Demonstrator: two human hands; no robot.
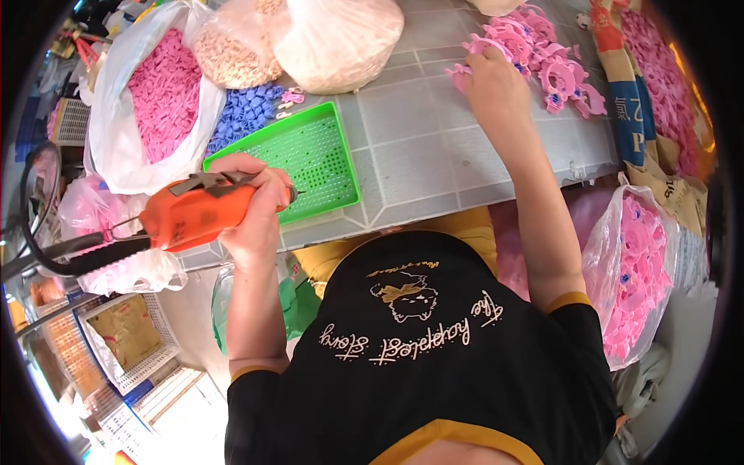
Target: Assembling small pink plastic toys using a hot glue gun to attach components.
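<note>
My left hand (260, 213) is wrapped around an orange electric screwdriver (194, 218), held level over the table's front edge. Its dark bit points right, above the green perforated tray (349, 159), and a black cord trails off at the left. At the far right of the table, my right hand (497, 87) reaches into a heap of pink plastic parts (559, 77). The fingers curl down onto one pink part (461, 75) at the heap's left side; the fingertips are partly hidden. Some parts in the heap carry small blue pieces.
Left of the tray lie blue plastic pieces (249, 108) and a white bag of small pink pieces (167, 97). Bags of pale pieces (337, 43) stand at the back. A sack (620, 101) borders the right side, with a clear bag of pink parts (639, 279) below the table edge.
</note>
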